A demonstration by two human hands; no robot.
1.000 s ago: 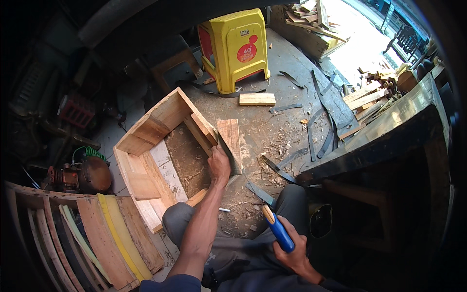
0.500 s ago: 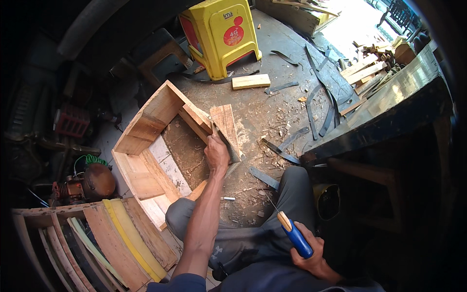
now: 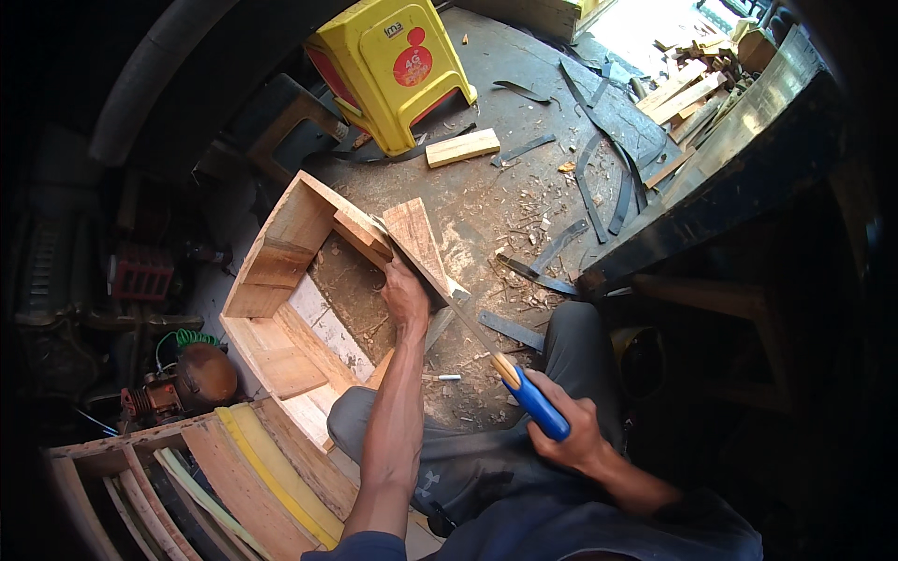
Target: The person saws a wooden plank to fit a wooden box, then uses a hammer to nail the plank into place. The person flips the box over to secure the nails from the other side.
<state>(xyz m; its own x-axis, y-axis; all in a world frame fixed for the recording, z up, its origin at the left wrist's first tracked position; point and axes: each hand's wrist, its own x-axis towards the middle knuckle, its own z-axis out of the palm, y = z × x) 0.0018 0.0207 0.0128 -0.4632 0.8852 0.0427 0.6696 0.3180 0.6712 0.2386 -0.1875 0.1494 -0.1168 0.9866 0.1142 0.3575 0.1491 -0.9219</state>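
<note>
My right hand is closed around the blue and wooden handle of a handsaw at the lower right. Its thin blade slants up and to the left, reaching the edge of a wooden board. This board lies against the near right side of a many-sided wooden frame, which rests on the floor. My left hand grips the frame's right side just beside the blade, its fingers partly hidden. The blade's far part shows dark along the board, and whether its teeth bite into the wood is hard to tell.
A yellow plastic stool stands beyond the frame, with a wood block near it. Dark strips and shavings litter the floor. A slatted wooden piece sits lower left, near a small compressor. A bench rises at right.
My right hand has moved the handsaw up and to the left, toward the frame. The left hand keeps its hold on the frame. The whole view has shifted slightly.
</note>
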